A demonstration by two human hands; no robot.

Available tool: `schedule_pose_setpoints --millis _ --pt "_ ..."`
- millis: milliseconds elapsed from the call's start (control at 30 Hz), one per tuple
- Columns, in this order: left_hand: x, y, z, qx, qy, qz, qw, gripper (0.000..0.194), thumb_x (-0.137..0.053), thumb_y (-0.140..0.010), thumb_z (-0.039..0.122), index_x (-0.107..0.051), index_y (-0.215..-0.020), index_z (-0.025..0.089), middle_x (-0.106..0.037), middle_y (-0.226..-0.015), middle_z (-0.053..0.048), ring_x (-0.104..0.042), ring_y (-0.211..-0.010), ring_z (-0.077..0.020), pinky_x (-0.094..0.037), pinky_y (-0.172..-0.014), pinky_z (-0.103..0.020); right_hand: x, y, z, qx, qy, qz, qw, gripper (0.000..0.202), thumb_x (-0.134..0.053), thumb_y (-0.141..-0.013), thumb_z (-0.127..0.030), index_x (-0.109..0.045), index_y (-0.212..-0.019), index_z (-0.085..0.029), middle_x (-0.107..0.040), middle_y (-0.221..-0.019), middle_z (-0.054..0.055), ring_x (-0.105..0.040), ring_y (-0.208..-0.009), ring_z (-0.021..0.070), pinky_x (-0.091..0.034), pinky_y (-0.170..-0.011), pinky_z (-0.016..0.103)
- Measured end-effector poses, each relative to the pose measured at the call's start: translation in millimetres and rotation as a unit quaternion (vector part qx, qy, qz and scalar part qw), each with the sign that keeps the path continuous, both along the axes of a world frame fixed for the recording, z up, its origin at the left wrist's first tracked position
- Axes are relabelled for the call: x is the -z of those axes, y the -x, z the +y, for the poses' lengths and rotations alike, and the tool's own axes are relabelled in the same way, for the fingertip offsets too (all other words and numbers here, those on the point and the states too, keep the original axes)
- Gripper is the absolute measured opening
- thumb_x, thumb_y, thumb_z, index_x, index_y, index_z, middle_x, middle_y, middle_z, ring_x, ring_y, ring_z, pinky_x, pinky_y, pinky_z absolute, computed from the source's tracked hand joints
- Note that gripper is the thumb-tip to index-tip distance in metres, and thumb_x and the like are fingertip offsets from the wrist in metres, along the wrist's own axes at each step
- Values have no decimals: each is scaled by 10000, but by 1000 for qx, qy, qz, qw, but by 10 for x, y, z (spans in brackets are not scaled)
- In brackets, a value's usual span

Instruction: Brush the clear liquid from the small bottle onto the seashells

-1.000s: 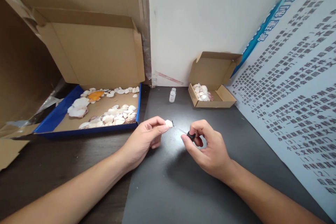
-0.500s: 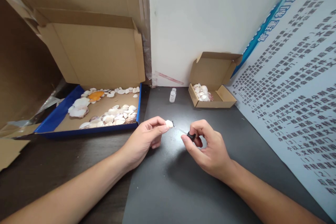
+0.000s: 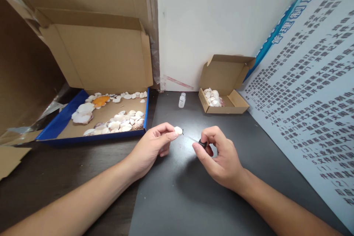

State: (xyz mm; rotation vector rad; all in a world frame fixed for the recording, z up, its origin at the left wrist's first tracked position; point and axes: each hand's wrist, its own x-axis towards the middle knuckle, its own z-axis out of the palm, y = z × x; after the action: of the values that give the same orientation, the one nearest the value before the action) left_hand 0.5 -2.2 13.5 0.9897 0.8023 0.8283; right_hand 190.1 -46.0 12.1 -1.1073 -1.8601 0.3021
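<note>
My left hand (image 3: pixel 156 142) is closed, pinching a small white seashell (image 3: pixel 178 130) between thumb and fingertips. My right hand (image 3: pixel 218 153) grips the black cap (image 3: pixel 202 143) of a thin brush applicator. Its slender stem (image 3: pixel 190 138) points left at the shell, and a small dark mark shows at the shell's right edge. Whether the stem's tip touches the shell, I cannot tell. Both hands are held above the dark grey mat (image 3: pixel 166 199). Beyond them stands a small clear bottle (image 3: pixel 181 100) with a white label and no cap on it.
To the left, a blue-rimmed cardboard box (image 3: pixel 94 141) lies open with many shells and an orange piece (image 3: pixel 101 101) inside. A smaller open cardboard box (image 3: pixel 226 110) at the back right holds more shells. A white panel (image 3: pixel 221 14) and a printed poster (image 3: pixel 312 92) border the table.
My right hand has shifted very slightly to the right with the black cap, and the stem shows more clearly. The left hand and shell stay in place.
</note>
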Motion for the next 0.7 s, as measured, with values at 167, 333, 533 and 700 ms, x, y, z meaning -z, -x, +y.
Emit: schedule_pose_setpoints --millis 167,333,533,700 --pt "7 2 3 -1 -2 1 1000 233 -735 -797 351 -582 -737 186 -308 -542 88 -215 -488 -64 -207 -459 -211 -2 7 2 0 -5 -3 1000 158 -561 -866 -186 -416 -844 -244 -339 -583 -98 -378 -446 77 -356 -445 185" --pt "2 4 3 -4 -4 8 1000 247 -733 -794 361 -574 -725 185 -307 -542 88 -216 -483 -63 -213 -460 -213 10 4 4 -7 -1 -6 1000 161 -566 -869 -186 -417 -850 -245 -339 -594 -96 -373 -451 75 -355 -447 186" --pt "2 5 4 -6 -4 8 1000 241 -735 -795 360 -581 -732 185 -315 -541 88 -220 -484 -62 -219 -460 -208 22 -1 -8 -17 -25 4 1000 165 -569 -870 -172 -422 -865 -248 -355 -599 -97 -391 -462 74 -364 -463 184" --pt "9 3 4 -3 0 0 1000 217 -727 -805 345 -590 -750 186 -306 -540 88 -215 -489 -64 -214 -458 -205 11 6 -1 26 -7 -4 1000 165 -580 -866 -190 -425 -844 -242 -330 -581 -97 -358 -454 80 -335 -442 195"
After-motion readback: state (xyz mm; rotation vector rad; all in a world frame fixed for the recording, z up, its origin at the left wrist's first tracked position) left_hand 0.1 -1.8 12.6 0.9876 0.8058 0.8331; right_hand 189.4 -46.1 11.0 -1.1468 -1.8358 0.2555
